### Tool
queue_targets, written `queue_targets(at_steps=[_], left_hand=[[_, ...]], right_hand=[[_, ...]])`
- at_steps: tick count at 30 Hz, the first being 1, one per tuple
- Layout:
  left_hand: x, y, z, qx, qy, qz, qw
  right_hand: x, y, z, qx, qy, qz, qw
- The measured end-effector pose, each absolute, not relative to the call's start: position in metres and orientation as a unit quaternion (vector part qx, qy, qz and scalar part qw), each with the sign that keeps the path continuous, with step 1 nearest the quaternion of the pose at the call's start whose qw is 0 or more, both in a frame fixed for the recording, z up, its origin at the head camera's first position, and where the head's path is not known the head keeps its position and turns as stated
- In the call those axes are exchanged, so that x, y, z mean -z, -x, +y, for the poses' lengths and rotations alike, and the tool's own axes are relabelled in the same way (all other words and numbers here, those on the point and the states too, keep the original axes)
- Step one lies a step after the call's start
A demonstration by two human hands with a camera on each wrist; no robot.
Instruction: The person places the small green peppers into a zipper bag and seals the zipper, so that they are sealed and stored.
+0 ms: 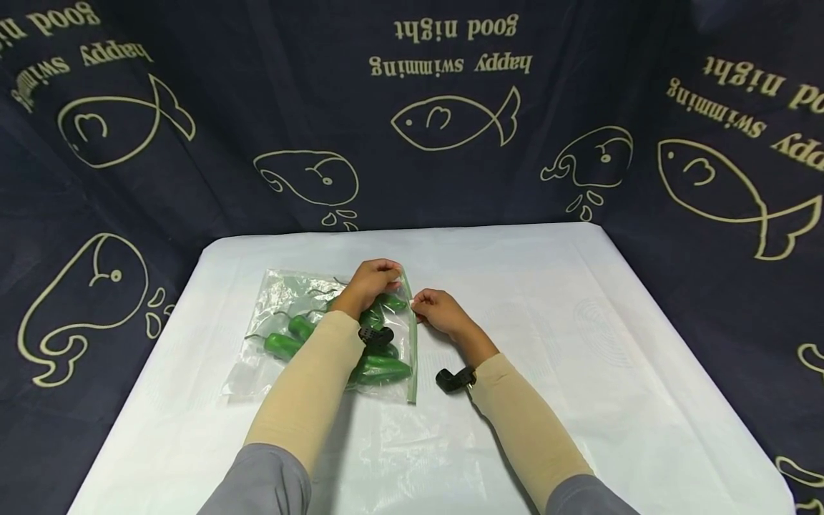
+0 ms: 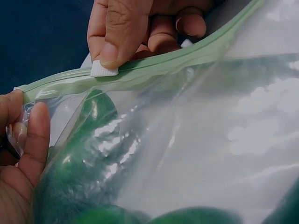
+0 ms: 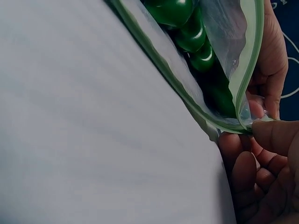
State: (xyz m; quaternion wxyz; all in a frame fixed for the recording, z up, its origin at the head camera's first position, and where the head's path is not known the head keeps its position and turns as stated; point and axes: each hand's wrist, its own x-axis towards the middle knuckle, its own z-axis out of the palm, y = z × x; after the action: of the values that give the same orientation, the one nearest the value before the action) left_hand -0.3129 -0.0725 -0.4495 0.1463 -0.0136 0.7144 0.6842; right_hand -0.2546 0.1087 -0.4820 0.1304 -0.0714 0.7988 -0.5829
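Observation:
A clear zip bag [image 1: 257, 372] with a green zip strip [image 1: 413, 379] lies on its side, holding several green peppers [image 1: 380, 369]. My left hand [image 1: 372, 283] pinches the bag at the far end of the strip, thumb and fingertips on the plastic. My right hand [image 1: 440, 312] pinches the white zip slider [image 2: 103, 69], with the thumb pressed on it, a short way along the strip from my left fingers. In the right wrist view the bag's mouth gapes between its two green edges, and shiny peppers [image 3: 191, 35] show inside.
A white cloth covers the table [image 1: 547, 300] under the bag and both arms. A dark curtain [image 1: 450, 186] with fish and whale drawings hangs behind the table and along its sides. A small black camera [image 1: 455, 380] sits at my right wrist.

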Motion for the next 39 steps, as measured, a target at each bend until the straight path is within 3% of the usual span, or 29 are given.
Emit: queue_targets(at_steps=[39], left_hand=[[0.4462,0.3168,-0.0757,-0.694,0.042,0.702,0.155]], right_hand=[[0.4783,0.2445,0.1113,0.588,0.073,0.789,0.163]])
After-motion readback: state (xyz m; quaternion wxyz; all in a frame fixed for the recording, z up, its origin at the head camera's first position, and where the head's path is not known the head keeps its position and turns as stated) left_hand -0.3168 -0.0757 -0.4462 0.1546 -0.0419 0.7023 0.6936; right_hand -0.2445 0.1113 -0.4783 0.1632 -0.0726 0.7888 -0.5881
